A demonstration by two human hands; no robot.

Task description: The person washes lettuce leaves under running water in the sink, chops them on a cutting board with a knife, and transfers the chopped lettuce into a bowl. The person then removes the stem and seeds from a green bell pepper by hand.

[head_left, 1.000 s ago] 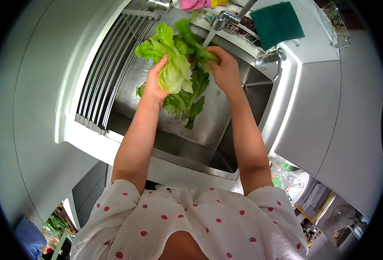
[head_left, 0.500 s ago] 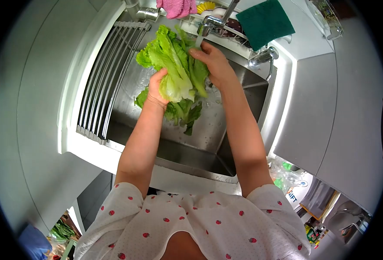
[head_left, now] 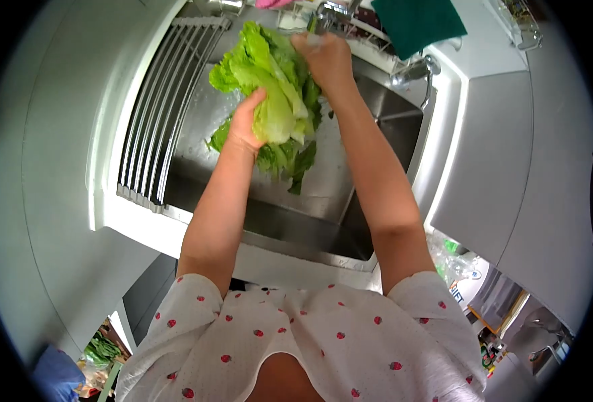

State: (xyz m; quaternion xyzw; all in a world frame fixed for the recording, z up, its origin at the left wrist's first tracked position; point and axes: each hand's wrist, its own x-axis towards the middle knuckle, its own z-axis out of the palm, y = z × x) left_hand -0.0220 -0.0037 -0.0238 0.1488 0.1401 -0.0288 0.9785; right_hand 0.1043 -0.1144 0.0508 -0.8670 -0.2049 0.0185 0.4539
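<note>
My left hand (head_left: 248,122) is closed round the pale base of a bunch of green lettuce (head_left: 269,87), thumb on top, holding it over the sink. My right hand (head_left: 328,59) is curled at the bunch's upper right edge, directly under the faucet (head_left: 333,12), with water running onto its knuckles. Its fingertips are hidden behind the leaves, where they appear to grip the lettuce. More loose lettuce leaves (head_left: 302,164) lie below the bunch in the steel sink (head_left: 310,204).
A roll-up metal drying rack (head_left: 169,107) covers the sink's left side. A green scouring cloth (head_left: 418,25) hangs at the back right, above a chrome fitting (head_left: 413,70). Part of a pink cloth (head_left: 271,3) shows at the top. White counter edging (head_left: 142,224) surrounds the sink.
My right hand has moved up and curled, its back now under the water. My left hand and the lettuce have shifted slightly up in view, and the view itself has moved a little.
</note>
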